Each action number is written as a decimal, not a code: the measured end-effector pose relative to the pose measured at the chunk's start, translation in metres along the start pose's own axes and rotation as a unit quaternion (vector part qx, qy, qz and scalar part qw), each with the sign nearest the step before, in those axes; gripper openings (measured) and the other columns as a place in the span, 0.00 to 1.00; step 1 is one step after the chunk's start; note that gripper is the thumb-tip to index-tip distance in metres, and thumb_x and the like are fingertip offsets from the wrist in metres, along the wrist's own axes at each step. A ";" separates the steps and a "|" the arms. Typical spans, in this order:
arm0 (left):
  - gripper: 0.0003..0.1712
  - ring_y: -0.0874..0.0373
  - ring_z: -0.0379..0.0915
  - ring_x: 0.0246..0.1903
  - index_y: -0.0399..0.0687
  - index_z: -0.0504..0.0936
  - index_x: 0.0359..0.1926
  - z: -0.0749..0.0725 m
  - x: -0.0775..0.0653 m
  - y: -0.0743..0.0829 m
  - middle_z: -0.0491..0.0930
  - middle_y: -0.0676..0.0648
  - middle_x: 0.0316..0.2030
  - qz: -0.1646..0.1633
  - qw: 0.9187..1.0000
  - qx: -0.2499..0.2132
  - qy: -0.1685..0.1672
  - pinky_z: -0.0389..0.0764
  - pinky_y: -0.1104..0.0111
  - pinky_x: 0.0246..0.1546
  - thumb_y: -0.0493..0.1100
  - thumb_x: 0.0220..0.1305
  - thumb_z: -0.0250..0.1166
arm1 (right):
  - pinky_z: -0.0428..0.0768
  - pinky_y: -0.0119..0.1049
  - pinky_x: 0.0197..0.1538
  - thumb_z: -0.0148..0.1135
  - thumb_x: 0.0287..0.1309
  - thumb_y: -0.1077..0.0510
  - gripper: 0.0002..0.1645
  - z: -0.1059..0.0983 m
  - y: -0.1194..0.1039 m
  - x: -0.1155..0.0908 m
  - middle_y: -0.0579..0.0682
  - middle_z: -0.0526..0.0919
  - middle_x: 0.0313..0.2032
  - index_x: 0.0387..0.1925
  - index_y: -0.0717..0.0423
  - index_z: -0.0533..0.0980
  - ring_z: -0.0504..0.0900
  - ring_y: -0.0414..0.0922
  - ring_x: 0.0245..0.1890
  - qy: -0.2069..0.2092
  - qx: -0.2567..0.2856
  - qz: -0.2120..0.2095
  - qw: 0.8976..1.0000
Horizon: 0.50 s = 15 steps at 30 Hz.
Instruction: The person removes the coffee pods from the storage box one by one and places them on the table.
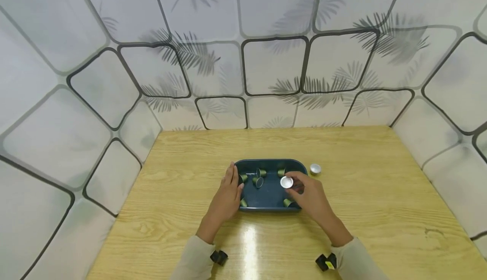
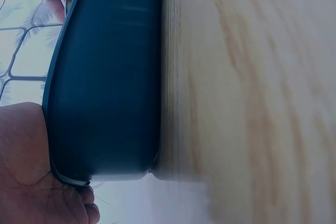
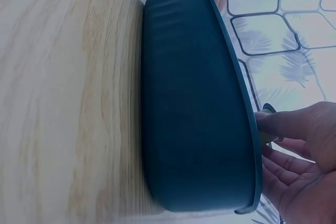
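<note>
**Left hand [image 1: 224,197] on the tray [image 1: 266,194], right hand [image 1: 313,197] pinching a pod [image 1: 287,182]**

So the left hand has its fingers pretty much straight along the tray's left end, thumb at the inner side of the rim, and the left wrist cam shows the palm right up against the edge. The right hand reaches in at the other end, thumb and fingertips nipping that pod, white round face toward the head cam. Can't tell if the pod touches the tray floor. Both arms angle inward in light sleeves [image 1: 195,259].

The tray is dark blue with rounded corners. There are green pods [image 1: 259,182] scattered inside: two close together left of middle, a couple by the left hand, one at the back right, one at the front right. Another whitish pod [image 1: 315,169] sits outside, just beyond the right end.

All of this is on a yellowish wood-grain table [image 1: 182,166] with a bright glare streak up front. The wall [image 1: 274,66] behind is pale, with grey-black rounded outlines and palm leaves.
</note>
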State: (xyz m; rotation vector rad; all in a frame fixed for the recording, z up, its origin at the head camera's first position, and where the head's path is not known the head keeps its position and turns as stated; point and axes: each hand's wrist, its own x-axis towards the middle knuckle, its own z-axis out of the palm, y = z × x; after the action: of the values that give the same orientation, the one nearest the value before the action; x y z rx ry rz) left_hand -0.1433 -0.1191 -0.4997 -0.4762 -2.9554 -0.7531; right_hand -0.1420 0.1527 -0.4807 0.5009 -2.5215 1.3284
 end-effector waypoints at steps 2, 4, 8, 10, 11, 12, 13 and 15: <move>0.36 0.42 0.37 0.78 0.28 0.46 0.78 0.000 0.000 -0.001 0.39 0.34 0.79 0.001 1.000 -0.001 0.002 0.52 0.46 0.74 0.46 0.83 0.46 | 0.85 0.34 0.35 0.77 0.46 0.74 0.27 -0.003 0.001 0.000 0.53 0.88 0.36 0.51 0.63 0.81 0.87 0.47 0.33 0.004 0.000 -0.006 1.000; 0.36 0.42 0.37 0.79 0.28 0.46 0.78 -0.001 0.000 -0.001 0.39 0.34 0.80 0.001 1.000 -0.003 0.002 0.52 0.47 0.74 0.46 0.83 0.46 | 0.85 0.34 0.35 0.76 0.47 0.74 0.27 -0.005 0.002 -0.001 0.54 0.88 0.37 0.51 0.63 0.81 0.87 0.47 0.33 0.005 -0.002 -0.008 1.000; 0.36 0.42 0.37 0.78 0.28 0.46 0.78 -0.002 0.000 0.000 0.38 0.34 0.79 0.006 1.000 -0.006 0.002 0.52 0.46 0.74 0.46 0.83 0.45 | 0.85 0.34 0.36 0.77 0.47 0.73 0.27 -0.008 0.007 -0.003 0.53 0.88 0.38 0.52 0.63 0.81 0.87 0.47 0.35 0.002 -0.012 0.000 1.000; 0.36 0.41 0.38 0.78 0.28 0.46 0.78 -0.003 -0.001 0.001 0.39 0.33 0.79 0.006 1.000 -0.006 0.001 0.52 0.46 0.74 0.46 0.83 0.45 | 0.85 0.34 0.37 0.77 0.47 0.73 0.27 -0.010 0.009 -0.005 0.53 0.88 0.38 0.52 0.62 0.82 0.87 0.47 0.36 0.000 -0.016 0.004 1.000; 0.36 0.41 0.38 0.78 0.28 0.46 0.78 -0.003 -0.001 0.001 0.39 0.33 0.79 0.006 1.000 -0.006 0.001 0.53 0.46 0.74 0.46 0.83 0.45 | 0.85 0.34 0.37 0.77 0.47 0.73 0.27 -0.010 0.010 -0.005 0.53 0.88 0.38 0.52 0.62 0.81 0.87 0.47 0.36 -0.001 -0.018 0.005 1.000; 0.36 0.41 0.38 0.78 0.28 0.46 0.78 -0.003 -0.001 0.002 0.39 0.33 0.79 0.006 1.000 -0.006 0.000 0.53 0.46 0.73 0.46 0.83 0.45 | 0.85 0.34 0.37 0.77 0.47 0.73 0.28 -0.011 0.011 -0.005 0.53 0.88 0.38 0.52 0.62 0.81 0.87 0.47 0.36 -0.002 -0.020 0.005 1.000; 0.36 0.41 0.39 0.78 0.28 0.46 0.78 -0.003 -0.002 0.002 0.39 0.33 0.79 0.005 1.000 -0.006 0.001 0.53 0.46 0.73 0.46 0.83 0.45 | 0.85 0.34 0.37 0.77 0.47 0.73 0.28 -0.012 0.011 -0.006 0.53 0.88 0.38 0.52 0.61 0.81 0.87 0.47 0.36 -0.002 -0.022 0.006 1.000; 0.36 0.41 0.39 0.78 0.27 0.47 0.78 -0.004 -0.002 0.003 0.39 0.33 0.79 0.006 1.000 -0.009 0.004 0.53 0.46 0.73 0.46 0.83 0.46 | 0.85 0.35 0.37 0.77 0.47 0.73 0.28 -0.014 0.012 -0.006 0.53 0.88 0.38 0.52 0.61 0.81 0.87 0.48 0.36 0.000 -0.025 0.006 1.000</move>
State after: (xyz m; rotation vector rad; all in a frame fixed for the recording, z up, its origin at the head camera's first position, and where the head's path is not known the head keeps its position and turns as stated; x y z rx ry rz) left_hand -0.1408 -0.1187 -0.4954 -0.4903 -2.9391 -0.7779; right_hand -0.1408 0.1718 -0.4840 0.4763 -2.5548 1.2659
